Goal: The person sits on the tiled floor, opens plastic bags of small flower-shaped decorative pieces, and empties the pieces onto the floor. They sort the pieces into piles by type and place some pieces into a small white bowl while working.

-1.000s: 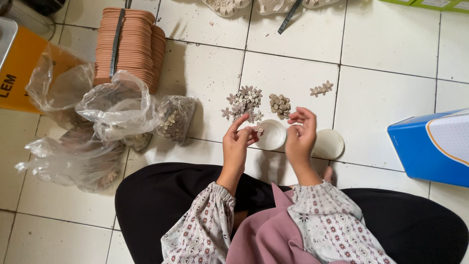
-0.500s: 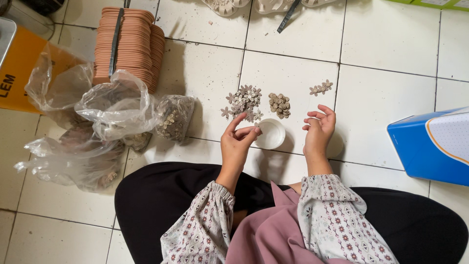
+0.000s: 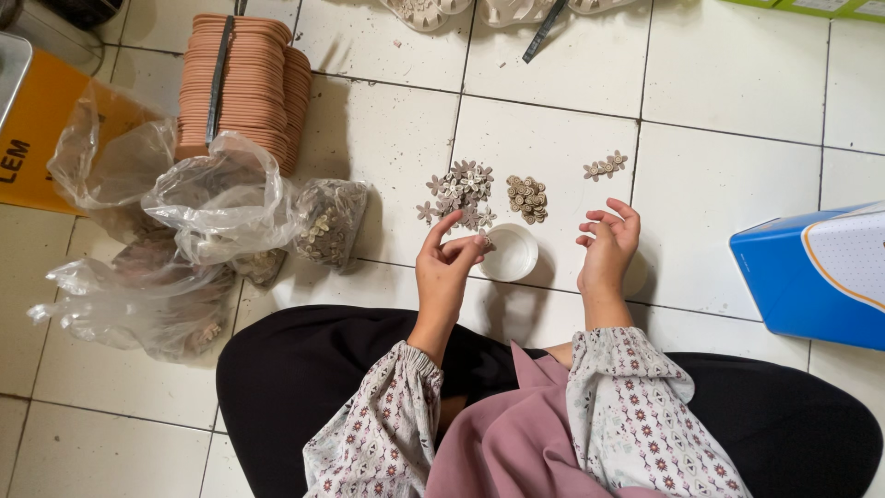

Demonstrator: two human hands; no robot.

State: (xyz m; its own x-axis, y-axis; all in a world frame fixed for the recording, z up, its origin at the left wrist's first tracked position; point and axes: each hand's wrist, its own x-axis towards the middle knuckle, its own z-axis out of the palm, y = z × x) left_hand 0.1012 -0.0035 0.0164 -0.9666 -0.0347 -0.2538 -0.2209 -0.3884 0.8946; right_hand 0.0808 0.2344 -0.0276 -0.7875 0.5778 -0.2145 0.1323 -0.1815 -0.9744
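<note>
White tiled floor (image 3: 737, 138) with dark grout lines. Top left: stack of terracotta-coloured discs (image 3: 241, 88) with a dark strap (image 3: 218, 78) running over it. Just below and touching it, crumpled clear plastic bags (image 3: 207, 198), one small bag of beige flower-shaped pieces (image 3: 329, 221) beside them. Far left: orange box (image 3: 37, 138) partly behind the bags. Right edge: blue-and-white carton (image 3: 816, 272). Top edge: pale woven items (image 3: 461, 11) cut off by the frame, with a dark narrow tool (image 3: 544, 29) lying near them.
</note>
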